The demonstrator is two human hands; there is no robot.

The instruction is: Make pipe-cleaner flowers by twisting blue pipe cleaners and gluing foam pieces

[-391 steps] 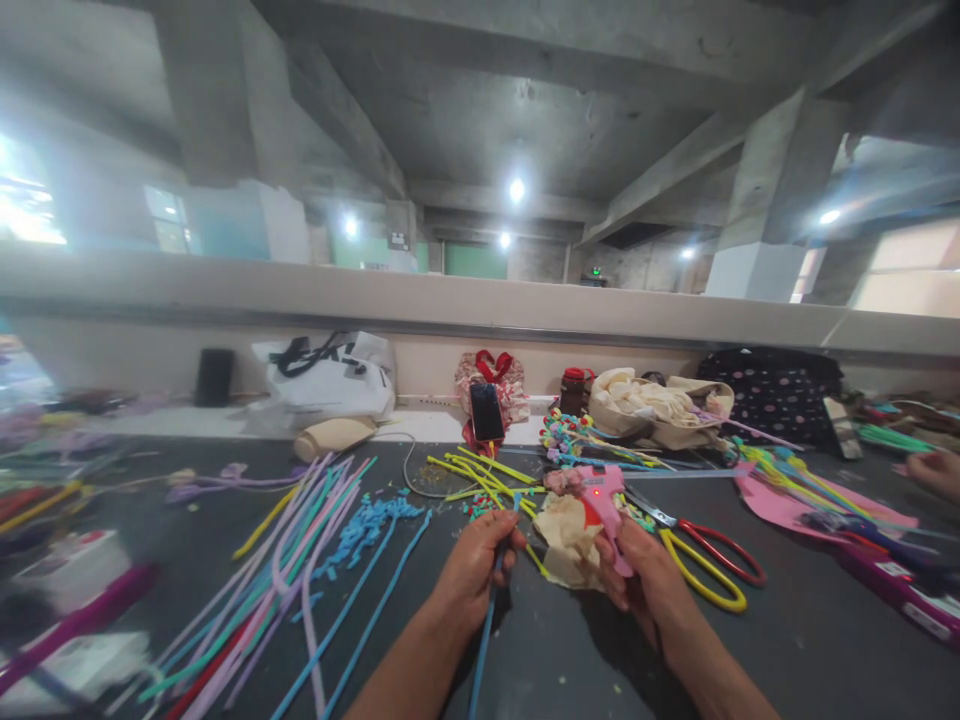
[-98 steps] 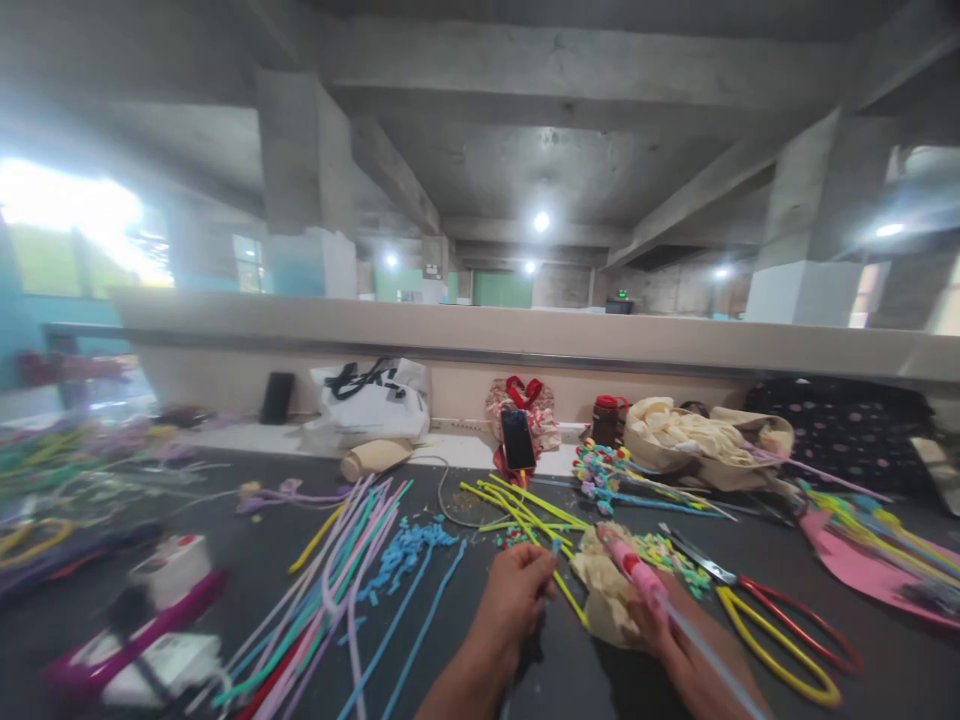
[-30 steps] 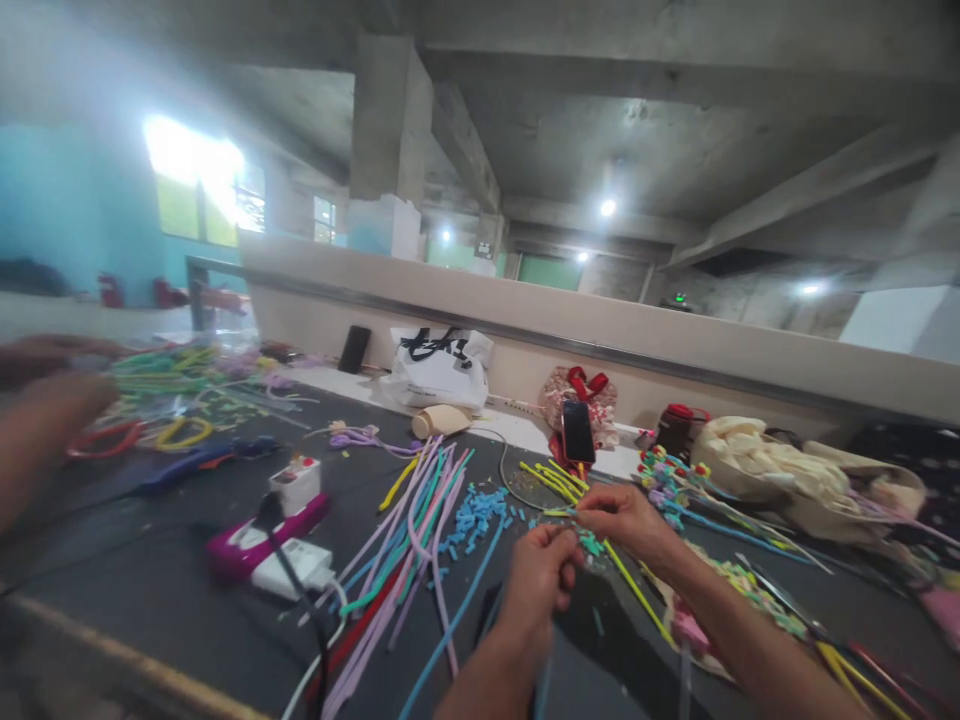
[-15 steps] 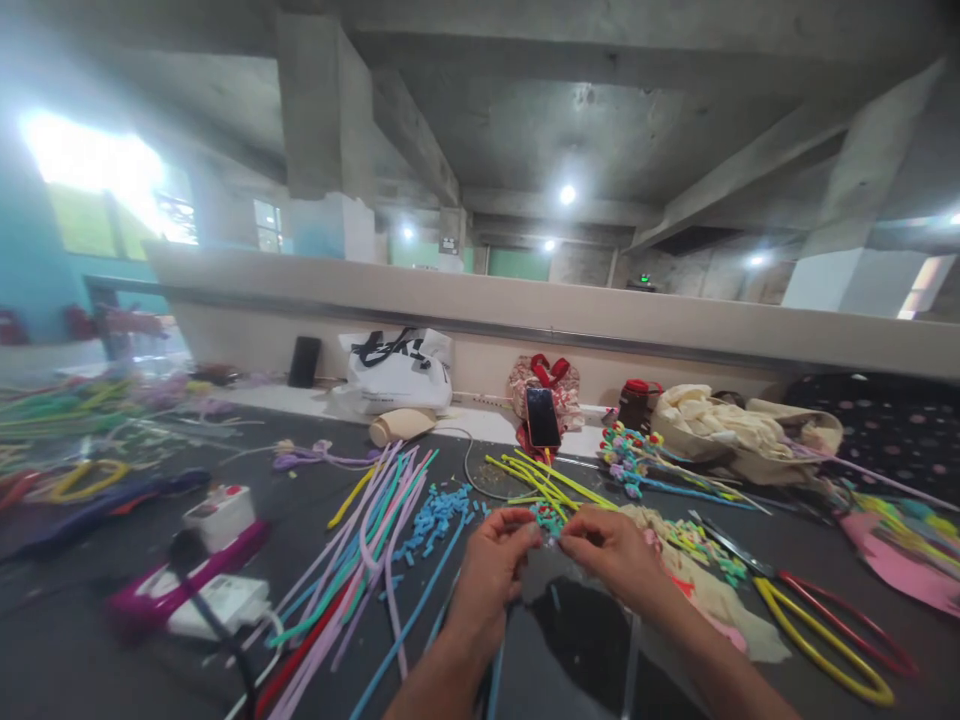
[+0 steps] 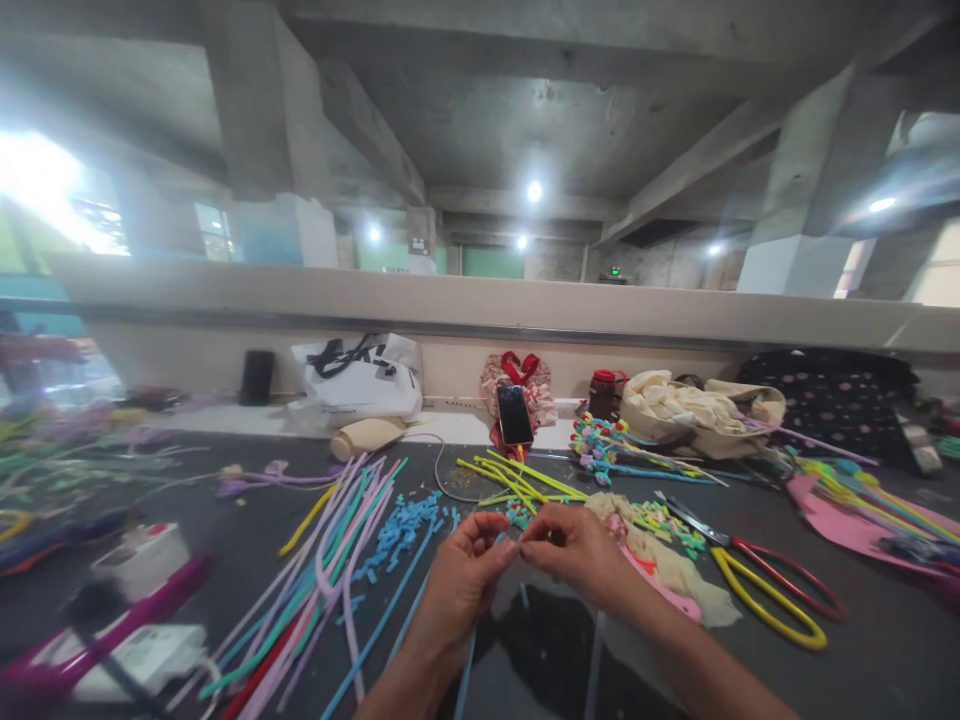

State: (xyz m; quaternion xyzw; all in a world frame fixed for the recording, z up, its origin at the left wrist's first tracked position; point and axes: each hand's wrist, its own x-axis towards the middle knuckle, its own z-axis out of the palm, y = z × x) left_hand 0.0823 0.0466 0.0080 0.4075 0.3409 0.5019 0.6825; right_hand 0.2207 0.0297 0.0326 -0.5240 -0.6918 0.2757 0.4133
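Blue stem (image 5: 463, 670) pinched by left hand (image 5: 457, 585) and right hand (image 5: 577, 550); tan bag (image 5: 739, 442) holds cloth (image 5: 675, 400).

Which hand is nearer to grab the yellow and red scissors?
Right. The scissors lie to the right of the right hand, past the cream cloth. The left hand is farther off, pinching a blue chenille stem.
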